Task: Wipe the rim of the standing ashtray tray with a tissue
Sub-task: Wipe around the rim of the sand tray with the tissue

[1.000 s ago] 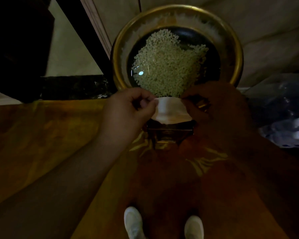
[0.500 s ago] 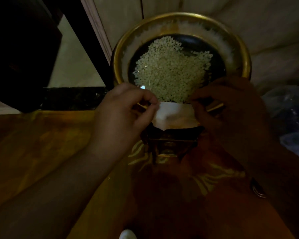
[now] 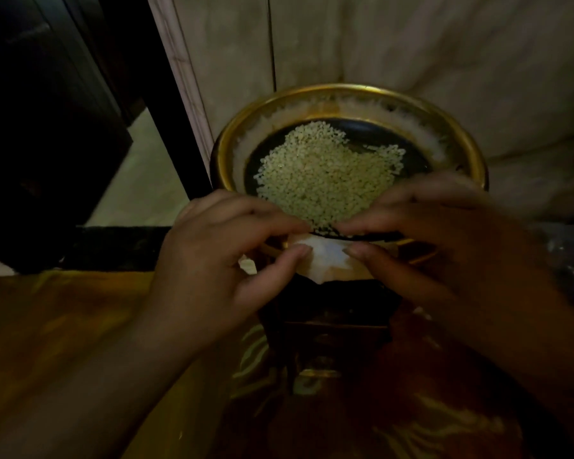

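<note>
The standing ashtray has a round gold rim [image 3: 345, 91] around a dark tray filled with pale gravel [image 3: 325, 173]. A white tissue [image 3: 325, 260] lies folded over the near edge of the rim. My left hand [image 3: 222, 260] pinches the tissue's left side between thumb and fingers. Facing it, my right hand [image 3: 444, 240] pinches the tissue's right side. Both hands hide the near part of the rim. The ashtray's dark stand [image 3: 328, 326] shows below the tissue.
A pale marble wall [image 3: 411, 44] rises right behind the ashtray. A dark door frame [image 3: 130, 94] and doorway are to the left. Patterned orange carpet [image 3: 63, 342] covers the floor. A crumpled plastic bag [image 3: 570, 260] sits at the right edge.
The view has tilted up and closer, so my shoes are out of sight. Both hands have drawn closer together on the tissue at the near rim.
</note>
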A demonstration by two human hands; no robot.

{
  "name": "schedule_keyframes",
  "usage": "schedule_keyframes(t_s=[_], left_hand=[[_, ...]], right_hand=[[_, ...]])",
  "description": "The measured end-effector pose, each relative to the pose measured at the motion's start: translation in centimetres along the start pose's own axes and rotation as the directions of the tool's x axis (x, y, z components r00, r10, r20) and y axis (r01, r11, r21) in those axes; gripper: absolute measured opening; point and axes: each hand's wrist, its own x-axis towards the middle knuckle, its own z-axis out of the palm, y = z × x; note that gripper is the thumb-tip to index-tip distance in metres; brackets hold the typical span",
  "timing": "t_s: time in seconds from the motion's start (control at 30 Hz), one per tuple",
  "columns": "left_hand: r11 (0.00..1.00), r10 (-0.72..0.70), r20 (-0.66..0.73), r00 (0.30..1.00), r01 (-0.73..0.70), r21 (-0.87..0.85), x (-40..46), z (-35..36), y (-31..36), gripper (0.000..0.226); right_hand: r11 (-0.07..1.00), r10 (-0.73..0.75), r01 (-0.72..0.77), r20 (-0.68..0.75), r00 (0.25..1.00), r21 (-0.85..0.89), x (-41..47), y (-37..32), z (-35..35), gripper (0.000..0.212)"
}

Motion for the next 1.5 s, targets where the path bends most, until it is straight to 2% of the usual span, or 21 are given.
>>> schedule_keyframes(t_s=[0.17, 0.27, 0.47, 0.63, 0.77, 0.9, 1.0, 1.13, 1.5], left_hand=[[0.997, 0.077, -0.053, 0.996, -0.078, -0.017, -1.4, 1.2, -1.0, 0.027], [0.996, 0.092, -0.079, 0.993, -0.093, -0.008, -1.9, 1.3, -1.0, 0.027], [0.997, 0.068, -0.025, 0.997, -0.067, 0.048, -1.9, 0.5, -0.4, 0.030], [0.994, 0.070, 0.018, 0.997, -0.071, 0.084, -1.6, 0.2, -0.3, 0.032], [0.998, 0.025, 0.035, 0.999, -0.027, 0.060, -1.5, 0.1, -0.3, 0.039], [1.000, 0.003, 0.013, 1.000, -0.003, 0.002, -1.8, 0.8, -0.6, 0.045], [1.000, 0.005, -0.014, 1.000, -0.006, -0.012, -2.3, 1.4, -0.9, 0.048], [1.000, 0.019, -0.052, 0.998, -0.018, 0.015, -2.3, 1.7, -0.9, 0.046], [0.994, 0.034, -0.012, 0.999, -0.033, 0.101, -2.4, 1.7, -0.8, 0.052]], right_hand=[[0.998, -0.048, 0.045, -0.073, 0.996, -0.046, -0.9, 0.3, 1.4, 0.029], [0.992, -0.073, 0.070, -0.021, 0.997, -0.104, -1.3, 0.3, 1.9, 0.034], [0.997, -0.033, 0.028, -0.070, 0.997, -0.073, -1.0, 0.3, 1.7, 0.032], [0.994, 0.040, -0.036, 0.043, 0.998, -0.099, 0.0, -0.5, 2.1, 0.041], [0.992, 0.079, -0.069, 0.089, 0.993, -0.106, 0.9, -1.2, 2.3, 0.033], [0.991, 0.072, -0.069, 0.020, 0.997, -0.115, 0.5, -0.9, 2.9, 0.026], [0.987, 0.048, -0.051, -0.025, 0.999, -0.155, 0.1, -0.7, 3.4, 0.033], [0.982, 0.018, -0.029, -0.057, 0.998, -0.187, -0.3, -0.4, 3.5, 0.034], [0.978, -0.039, 0.009, -0.139, 0.989, -0.207, -2.0, 1.6, 2.1, 0.027]])
